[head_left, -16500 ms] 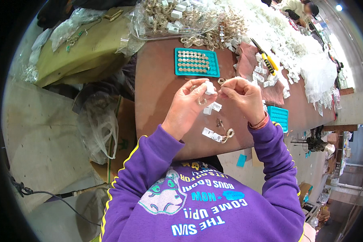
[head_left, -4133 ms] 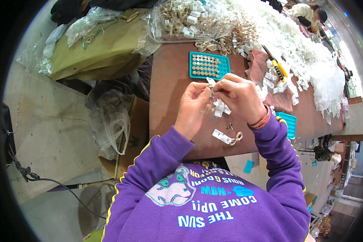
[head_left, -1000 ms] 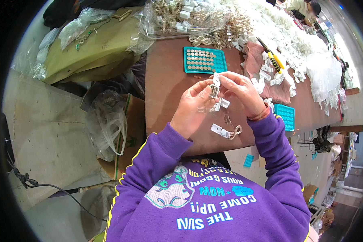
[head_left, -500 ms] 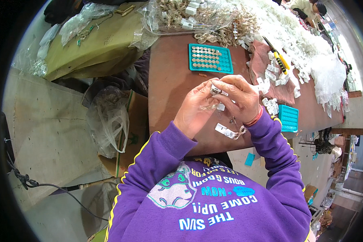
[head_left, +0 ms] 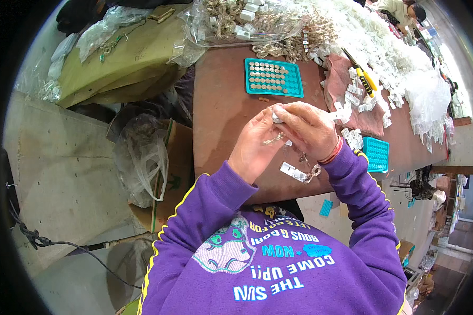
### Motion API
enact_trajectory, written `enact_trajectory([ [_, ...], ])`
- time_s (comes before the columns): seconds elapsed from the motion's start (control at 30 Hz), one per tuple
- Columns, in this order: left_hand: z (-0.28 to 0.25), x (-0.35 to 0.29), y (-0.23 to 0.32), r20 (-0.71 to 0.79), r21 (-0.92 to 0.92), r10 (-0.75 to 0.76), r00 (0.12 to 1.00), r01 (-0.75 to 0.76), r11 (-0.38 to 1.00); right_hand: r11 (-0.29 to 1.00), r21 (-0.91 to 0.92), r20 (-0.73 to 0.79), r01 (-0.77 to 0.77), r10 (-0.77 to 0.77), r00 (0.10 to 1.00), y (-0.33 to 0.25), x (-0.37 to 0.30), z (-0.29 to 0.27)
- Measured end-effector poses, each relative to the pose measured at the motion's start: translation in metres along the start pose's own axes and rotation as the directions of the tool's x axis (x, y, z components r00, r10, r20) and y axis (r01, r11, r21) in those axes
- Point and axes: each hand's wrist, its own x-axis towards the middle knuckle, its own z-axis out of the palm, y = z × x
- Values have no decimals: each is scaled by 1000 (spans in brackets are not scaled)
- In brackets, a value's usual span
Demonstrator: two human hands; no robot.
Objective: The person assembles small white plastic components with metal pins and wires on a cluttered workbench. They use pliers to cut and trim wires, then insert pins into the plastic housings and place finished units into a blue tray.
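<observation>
My left hand (head_left: 251,142) and my right hand (head_left: 311,128) meet over the near part of the table. Between their fingertips they pinch a small white battery case (head_left: 276,118), mostly covered by the fingers. A thin coiled wire (head_left: 274,139) hangs by my left palm. On the table just below my right hand lies another white battery case (head_left: 293,171), with a loop of wire at its end. Beyond the hands, a teal tray (head_left: 295,95) carries rows of silver button cells (head_left: 267,74).
A second teal tray (head_left: 376,154) sits right of my right forearm. Yellow-handled pliers (head_left: 368,79) rest on a pink cloth (head_left: 339,79) among white cases. A plastic bag of coiled light strings (head_left: 226,26) and a large white heap (head_left: 373,42) cover the far side.
My fingers have closed further over the battery case and turned it, so less of it shows. Both hands stay nearly in place.
</observation>
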Motion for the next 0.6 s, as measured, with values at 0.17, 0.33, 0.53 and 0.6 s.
enact_trajectory([
  [0.17, 9, -2, 3, 22, 163, 70, 997, -73, 984, 997, 0, -11, -76, 76, 997, 1, -2, -7],
  [0.33, 8, -1, 1, 30, 402, 158, 987, -156, 902, 997, 8, 17, -80, 80, 997, 1, -5, -15],
  [0.53, 4, 0, 0, 44, 447, 154, 987, -157, 881, 1000, -14, 21, -28, 28, 999, 3, -7, -17],
  [0.6, 3, 0, 0, 39, 425, 134, 990, -138, 895, 1000, -19, 13, -22, 23, 1000, 4, -8, -17],
])
